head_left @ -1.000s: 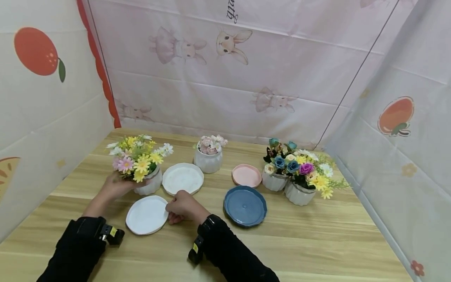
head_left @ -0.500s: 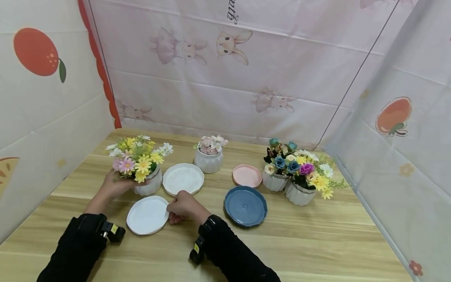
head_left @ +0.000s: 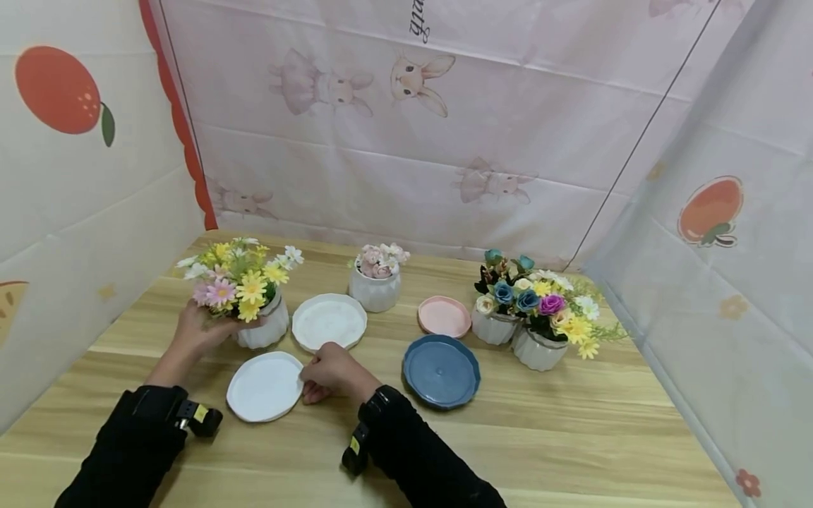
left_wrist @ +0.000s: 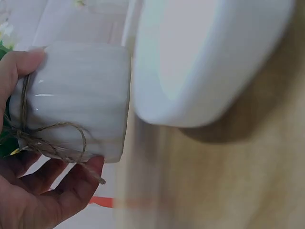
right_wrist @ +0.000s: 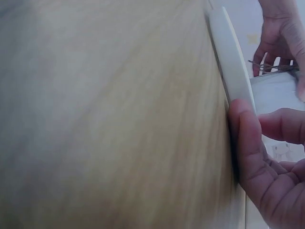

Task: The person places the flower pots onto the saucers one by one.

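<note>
Flowerpot [left_wrist: 76,102], bearing yellow and pink blossoms [head_left: 251,287], is being held upright at the left of the bench [head_left: 571,437], the left hand [head_left: 200,333] gripping its wall. In front, the right hand [head_left: 330,372] is pinching the rim of a white plate [head_left: 265,388]. Farther right, a blue plate [head_left: 441,372] is lying near a pink plate [head_left: 444,317].

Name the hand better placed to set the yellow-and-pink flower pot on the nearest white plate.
Probably the left hand: it grips the flower pot, just beyond the white plate, while the right hand is occupied pinching that plate's right edge.
</note>
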`<state>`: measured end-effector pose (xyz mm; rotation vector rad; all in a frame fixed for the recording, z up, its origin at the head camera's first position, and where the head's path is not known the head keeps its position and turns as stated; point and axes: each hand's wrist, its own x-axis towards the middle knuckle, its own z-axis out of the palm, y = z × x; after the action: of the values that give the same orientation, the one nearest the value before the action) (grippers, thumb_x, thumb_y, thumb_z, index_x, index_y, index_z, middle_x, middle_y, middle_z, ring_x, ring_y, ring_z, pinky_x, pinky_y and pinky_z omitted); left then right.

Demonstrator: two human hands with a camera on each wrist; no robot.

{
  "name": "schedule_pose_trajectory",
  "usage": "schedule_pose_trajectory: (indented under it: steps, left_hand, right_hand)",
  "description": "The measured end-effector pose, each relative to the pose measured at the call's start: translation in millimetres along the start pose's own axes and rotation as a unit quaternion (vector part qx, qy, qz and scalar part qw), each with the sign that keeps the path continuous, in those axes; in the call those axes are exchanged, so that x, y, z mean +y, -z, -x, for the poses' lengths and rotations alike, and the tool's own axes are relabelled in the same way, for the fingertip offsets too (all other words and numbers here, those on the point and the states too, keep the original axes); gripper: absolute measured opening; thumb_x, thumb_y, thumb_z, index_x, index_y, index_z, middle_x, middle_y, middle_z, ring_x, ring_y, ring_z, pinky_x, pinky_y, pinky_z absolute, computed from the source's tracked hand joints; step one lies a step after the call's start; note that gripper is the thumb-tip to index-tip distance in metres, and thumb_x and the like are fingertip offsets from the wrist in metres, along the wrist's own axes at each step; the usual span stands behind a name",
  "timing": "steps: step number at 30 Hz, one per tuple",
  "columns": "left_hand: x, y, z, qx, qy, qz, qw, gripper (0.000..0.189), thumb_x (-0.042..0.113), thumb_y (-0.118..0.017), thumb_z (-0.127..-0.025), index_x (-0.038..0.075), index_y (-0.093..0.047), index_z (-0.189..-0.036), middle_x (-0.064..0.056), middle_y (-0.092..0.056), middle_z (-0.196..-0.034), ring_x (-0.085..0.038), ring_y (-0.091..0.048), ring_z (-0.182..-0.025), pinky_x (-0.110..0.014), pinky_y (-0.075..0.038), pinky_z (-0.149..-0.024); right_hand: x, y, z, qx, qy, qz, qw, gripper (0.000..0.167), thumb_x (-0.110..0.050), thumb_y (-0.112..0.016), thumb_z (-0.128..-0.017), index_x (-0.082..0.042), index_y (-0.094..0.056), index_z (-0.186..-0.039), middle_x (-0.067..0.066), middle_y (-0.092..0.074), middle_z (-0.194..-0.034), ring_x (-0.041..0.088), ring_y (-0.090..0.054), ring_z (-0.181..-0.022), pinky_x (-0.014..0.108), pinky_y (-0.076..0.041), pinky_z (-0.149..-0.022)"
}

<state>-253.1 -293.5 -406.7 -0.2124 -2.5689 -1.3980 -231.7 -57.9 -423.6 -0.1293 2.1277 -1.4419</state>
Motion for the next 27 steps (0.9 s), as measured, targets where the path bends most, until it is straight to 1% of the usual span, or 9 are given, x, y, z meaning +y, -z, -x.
schedule_pose_trajectory:
  steps: [1, 2, 4, 6, 10, 16, 18, 23, 27]
  left_hand:
    - [8.0, 1.6, 1.1, 0.031, -0.01, -0.087, 0.9956, 0.109, 0.038, -0.082, -0.068, -0.002, -0.017, -0.146, -0.028, -0.029, -0.141, -0.046, -0.028, -0.127, -0.057, -0.027, -0.098]
    - [11.8, 2.5, 1.3, 0.045, -0.018, -0.102, 0.9937, 0.111, 0.037, -0.085, -0.065, -0.003, -0.019, -0.145, -0.03, -0.032, -0.139, -0.048, -0.031, -0.124, -0.06, -0.028, -0.095]
    - [16.9, 3.9, 1.4, 0.049, -0.021, -0.117, 0.9917, 0.111, 0.036, -0.085, -0.064, -0.003, -0.02, -0.144, -0.03, -0.033, -0.138, -0.048, -0.032, -0.122, -0.061, -0.029, -0.093]
    - [19.1, 4.4, 0.8, 0.043, -0.019, -0.113, 0.9925, 0.11, 0.034, -0.085, -0.065, -0.002, -0.019, -0.145, -0.029, -0.031, -0.14, -0.047, -0.031, -0.124, -0.061, -0.029, -0.094]
    - [20.1, 3.4, 0.7, 0.037, -0.004, -0.11, 0.9933, 0.114, 0.037, -0.085, -0.065, -0.001, -0.015, -0.146, -0.028, -0.027, -0.143, -0.046, -0.027, -0.127, -0.061, -0.027, -0.096]
    - [21.3, 2.9, 5.7, 0.036, 0.003, -0.114, 0.9928, 0.115, 0.036, -0.085, -0.065, -0.002, -0.012, -0.146, -0.029, -0.025, -0.143, -0.047, -0.026, -0.127, -0.062, -0.026, -0.096]
    - [22.5, 2.2, 8.0, 0.034, -0.002, -0.12, 0.9922, 0.114, 0.037, -0.085, -0.065, -0.003, -0.015, -0.146, -0.03, -0.027, -0.141, -0.048, -0.028, -0.125, -0.061, -0.027, -0.095]
    - [24.9, -0.2, 16.2, 0.032, -0.025, -0.129, 0.9908, 0.109, 0.032, -0.086, -0.063, -0.006, -0.022, -0.143, -0.032, -0.032, -0.137, -0.05, -0.032, -0.121, -0.061, -0.029, -0.094]
    - [29.9, -1.2, 22.2, 0.034, -0.023, -0.14, 0.9892, 0.108, 0.031, -0.086, -0.062, -0.009, -0.023, -0.14, -0.033, -0.033, -0.135, -0.05, -0.032, -0.12, -0.061, -0.03, -0.093]
  right_hand:
    - [-0.2, 0.2, -0.1, 0.0, 0.001, 0.001, 1.0, 0.021, 0.003, -0.057, -0.084, 0.006, -0.059, -0.063, 0.015, -0.06, -0.055, 0.017, -0.056, -0.043, 0.03, -0.051, -0.045]
    - [-0.4, 0.6, -0.2, -0.001, 0.001, 0.002, 1.0, 0.021, 0.003, -0.057, -0.084, 0.006, -0.059, -0.063, 0.015, -0.06, -0.055, 0.017, -0.056, -0.043, 0.03, -0.051, -0.045]
    - [-0.9, 0.7, -0.5, 0.0, 0.0, 0.001, 1.0, 0.021, 0.002, -0.057, -0.084, 0.006, -0.059, -0.063, 0.015, -0.06, -0.055, 0.017, -0.056, -0.042, 0.029, -0.051, -0.045]
    - [-1.0, 0.8, -0.9, -0.001, -0.002, 0.001, 1.0, 0.021, 0.002, -0.056, -0.084, 0.007, -0.059, -0.063, 0.015, -0.06, -0.055, 0.017, -0.055, -0.042, 0.029, -0.051, -0.045]
    - [-0.2, 0.2, -1.2, -0.002, -0.001, -0.001, 1.0, 0.021, 0.002, -0.056, -0.084, 0.008, -0.06, -0.064, 0.015, -0.06, -0.055, 0.016, -0.055, -0.042, 0.029, -0.051, -0.046]
    - [0.8, -0.7, -1.5, 0.0, 0.001, 0.0, 1.0, 0.022, 0.002, -0.056, -0.083, 0.008, -0.06, -0.063, 0.015, -0.06, -0.055, 0.016, -0.055, -0.042, 0.029, -0.051, -0.045]
    - [1.1, -0.1, -1.4, -0.002, 0.002, 0.003, 1.0, 0.021, 0.002, -0.056, -0.083, 0.008, -0.06, -0.063, 0.015, -0.061, -0.055, 0.016, -0.055, -0.042, 0.029, -0.051, -0.045]
    - [0.6, 1.0, -1.4, -0.001, -0.002, 0.011, 0.9999, 0.022, 0.001, -0.056, -0.084, 0.006, -0.06, -0.063, 0.015, -0.061, -0.055, 0.016, -0.055, -0.042, 0.029, -0.051, -0.045]
    - [0.1, 0.5, -1.1, 0.0, -0.005, 0.013, 0.9999, 0.021, 0.001, -0.057, -0.085, 0.006, -0.06, -0.064, 0.015, -0.061, -0.056, 0.016, -0.056, -0.042, 0.029, -0.051, -0.045]
